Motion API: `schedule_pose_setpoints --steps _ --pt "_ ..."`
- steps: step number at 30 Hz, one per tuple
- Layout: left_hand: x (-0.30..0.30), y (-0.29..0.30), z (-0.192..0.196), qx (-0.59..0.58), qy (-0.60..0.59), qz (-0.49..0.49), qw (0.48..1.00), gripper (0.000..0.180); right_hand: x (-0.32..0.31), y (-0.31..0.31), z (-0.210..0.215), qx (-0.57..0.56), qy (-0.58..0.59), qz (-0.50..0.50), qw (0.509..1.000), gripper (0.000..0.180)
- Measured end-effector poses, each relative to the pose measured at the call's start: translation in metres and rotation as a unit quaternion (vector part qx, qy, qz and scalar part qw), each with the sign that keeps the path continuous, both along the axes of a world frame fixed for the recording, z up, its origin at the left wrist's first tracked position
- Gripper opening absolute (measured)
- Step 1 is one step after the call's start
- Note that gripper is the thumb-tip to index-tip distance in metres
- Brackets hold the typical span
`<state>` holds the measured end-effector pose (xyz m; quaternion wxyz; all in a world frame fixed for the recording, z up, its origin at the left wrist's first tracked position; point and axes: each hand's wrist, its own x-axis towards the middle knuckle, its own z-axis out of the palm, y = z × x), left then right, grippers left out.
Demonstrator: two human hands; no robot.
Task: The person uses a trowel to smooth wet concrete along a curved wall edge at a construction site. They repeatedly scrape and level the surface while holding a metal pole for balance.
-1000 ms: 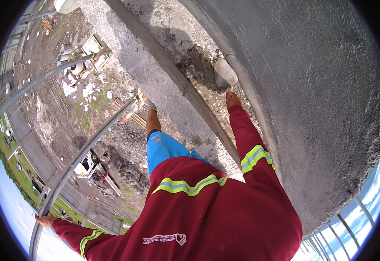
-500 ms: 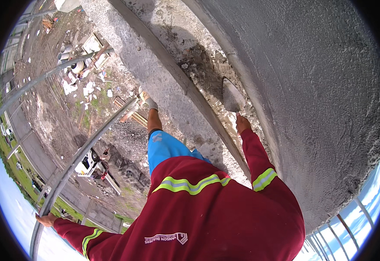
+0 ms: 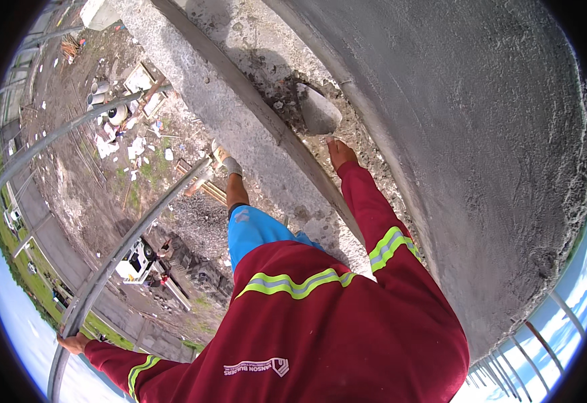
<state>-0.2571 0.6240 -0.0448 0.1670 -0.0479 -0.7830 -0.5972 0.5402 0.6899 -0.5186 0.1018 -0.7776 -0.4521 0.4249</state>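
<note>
My right hand [image 3: 341,153] is closed on the handle of a pointing trowel [image 3: 319,109], most of that handle being hidden by my fingers. The trowel's grey, mortar-smeared blade points away from me, over the rubble-strewn trough between a narrow concrete ledge [image 3: 256,106] and the foot of the plastered wall [image 3: 481,148]. Down at the lower left, my left hand [image 3: 73,343] grips a curved-looking metal pole [image 3: 115,258]. Whether the blade touches the debris under it, I cannot tell.
I stand high up, one foot [image 3: 225,160] beside the concrete beam's outer edge. Far below lies ground with scattered debris, a mixer drum [image 3: 117,115] and a white truck [image 3: 135,262]. Another metal pole [image 3: 58,131] crosses at the left.
My right hand has moved the trowel farther away and to the left along the trough. My left hand stays on the pole, its fingers closer round it.
</note>
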Motion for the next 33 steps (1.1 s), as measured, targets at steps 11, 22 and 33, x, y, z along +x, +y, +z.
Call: schedule_pose_setpoints --steps 11,22,33 --pt "-0.038 -0.017 0.0 -0.122 0.06 0.017 0.991 0.03 0.037 0.002 -0.041 -0.257 0.07 -0.167 0.949 0.067" --pt "0.003 0.004 -0.004 -0.048 0.016 0.012 0.999 0.031 0.041 -0.04 -0.005 -0.025 -0.075 0.043 0.996 0.058" --pt "-0.031 -0.018 -0.003 -0.202 0.079 -0.005 0.976 0.026 0.03 0.016 -0.037 -0.113 -0.032 -0.013 0.993 0.066"
